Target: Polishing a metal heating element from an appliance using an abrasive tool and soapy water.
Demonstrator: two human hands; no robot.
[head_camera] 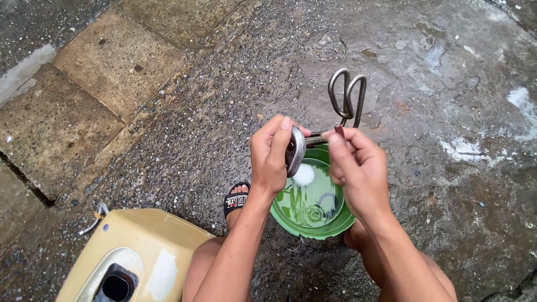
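A metal heating element (pixel 342 106), with a round flange plate and looped tubes, is held directly above the green bowl (pixel 313 215). The flange is gripped by the left hand (pixel 272 154), whose fingers are curled around the plate's edge above the bowl's near-left rim. The straight tubes next to the flange are pinched by the right hand (pixel 358 168), with the fingers closed on them above the bowl's right rim; a small reddish-brown piece is seen at the fingertips, though what it is cannot be told. The looped end of the element is pointed away beyond the bowl's far rim. Water is held in the bowl, and a white patch is seen in it. A sandalled foot (pixel 236 200) is placed just left of the bowl on the wet concrete ground (pixel 447 84). A yellow casing (pixel 140 246) with a dark round opening is seen further left of the bowl.
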